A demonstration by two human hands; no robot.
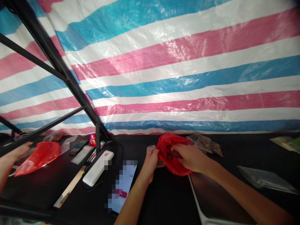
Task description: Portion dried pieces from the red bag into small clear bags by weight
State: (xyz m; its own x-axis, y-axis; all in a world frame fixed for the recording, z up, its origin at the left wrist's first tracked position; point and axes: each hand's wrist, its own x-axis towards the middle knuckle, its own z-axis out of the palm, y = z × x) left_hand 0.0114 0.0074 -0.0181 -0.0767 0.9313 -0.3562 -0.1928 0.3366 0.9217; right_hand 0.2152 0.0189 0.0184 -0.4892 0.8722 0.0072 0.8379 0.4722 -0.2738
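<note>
A red plastic bag with dark bits inside lies on the black table in front of me. My right hand reaches into the bag's mouth, fingers curled among the contents. My left hand grips the bag's left edge together with a small clear packet. Small clear packets of brownish pieces lie just behind the bag.
A phone and a white power bank lie to the left. An empty clear bag sits at the right. Past a black frame post, another person's hand rests by a second red bag. A striped tarp hangs behind.
</note>
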